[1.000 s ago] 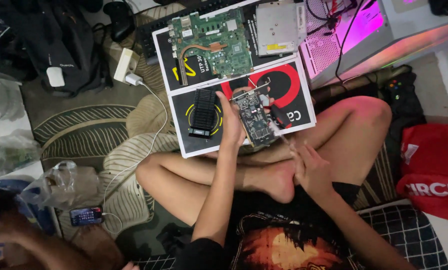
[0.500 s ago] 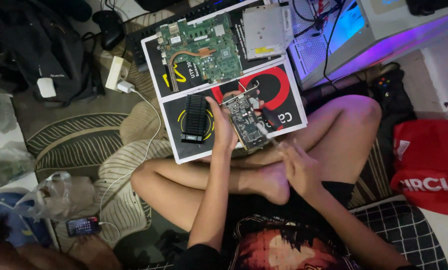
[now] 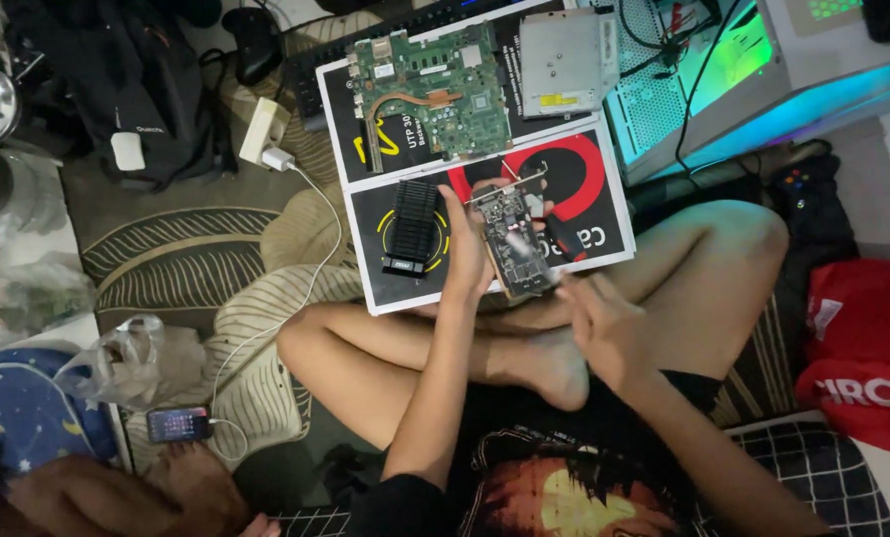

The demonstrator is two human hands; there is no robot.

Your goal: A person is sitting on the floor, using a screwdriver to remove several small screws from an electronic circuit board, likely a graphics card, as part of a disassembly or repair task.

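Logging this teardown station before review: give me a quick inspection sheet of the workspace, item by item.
Surface: flat black carton with red and yellow print lies on a patterned mat; it serves as the work board.
Job's things: small expansion card held tilted above the carton; black finned heatsink lies flat beside it.
Clutter: green motherboard and silver optical drive on the carton's far half; plastic bag, red bag.
Grippers: left hand grips the card's edge; right hand holds a dark-handled tool at the card.
Cables: white cable runs from a plugged charger to a phone.
Surroundings: lit computer case, black backpack.
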